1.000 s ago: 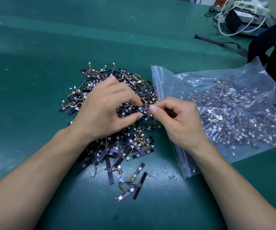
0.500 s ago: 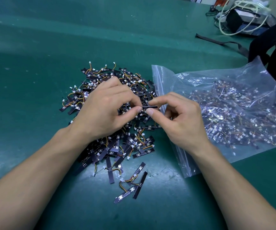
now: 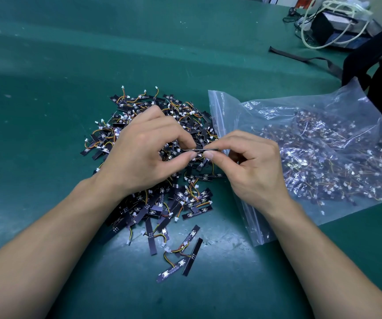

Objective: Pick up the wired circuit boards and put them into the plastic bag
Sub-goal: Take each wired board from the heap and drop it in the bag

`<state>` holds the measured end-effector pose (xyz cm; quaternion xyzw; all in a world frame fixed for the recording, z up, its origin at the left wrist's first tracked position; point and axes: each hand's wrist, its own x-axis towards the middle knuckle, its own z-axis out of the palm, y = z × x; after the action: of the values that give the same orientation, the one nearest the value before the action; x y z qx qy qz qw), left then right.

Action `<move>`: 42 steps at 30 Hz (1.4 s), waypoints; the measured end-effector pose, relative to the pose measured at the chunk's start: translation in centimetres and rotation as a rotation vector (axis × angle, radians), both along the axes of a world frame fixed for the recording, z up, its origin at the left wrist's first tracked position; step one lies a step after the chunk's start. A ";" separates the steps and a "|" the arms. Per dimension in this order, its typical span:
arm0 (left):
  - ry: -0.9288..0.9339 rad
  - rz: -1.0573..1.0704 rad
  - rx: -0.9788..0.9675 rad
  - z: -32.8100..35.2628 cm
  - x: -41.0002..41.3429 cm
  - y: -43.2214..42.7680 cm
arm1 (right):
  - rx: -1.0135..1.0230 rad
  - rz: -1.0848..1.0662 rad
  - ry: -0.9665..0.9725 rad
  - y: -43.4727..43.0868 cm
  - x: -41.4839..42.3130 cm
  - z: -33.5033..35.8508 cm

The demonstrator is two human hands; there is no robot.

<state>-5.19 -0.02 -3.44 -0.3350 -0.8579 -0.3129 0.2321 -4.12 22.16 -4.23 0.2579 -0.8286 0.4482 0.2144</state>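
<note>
A heap of small black wired circuit boards (image 3: pixel 153 203) with orange and yellow wires and white plugs lies on the green table. One thin black board (image 3: pixel 202 149) is held level above the heap. My left hand (image 3: pixel 144 153) pinches its left end between thumb and forefinger, and my right hand (image 3: pixel 249 164) pinches its right end the same way. Just right of the hands lies a clear zip plastic bag (image 3: pixel 312 143) with many boards inside, its mouth edge facing the heap.
The green mat (image 3: pixel 70 65) covers the table. A black strap (image 3: pixel 305 58) and a black bag (image 3: pixel 378 65) lie at the far right. A dark box with white cables (image 3: pixel 337 26) stands in the back right corner. Loose boards (image 3: pixel 185 254) lie near me.
Both hands have lifted one board slightly out of the heap and turned it level between their fingertips. The bag and heap have stayed put.
</note>
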 end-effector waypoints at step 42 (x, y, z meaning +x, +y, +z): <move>-0.038 0.008 -0.003 0.2 0.1 0.0 | 0.010 -0.084 -0.097 -0.5 0.3 0.3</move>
<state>-5.08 -0.04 -3.26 -0.3258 -0.8640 -0.3170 0.2165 -3.80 21.71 -3.95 0.2021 -0.8502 0.4468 0.1913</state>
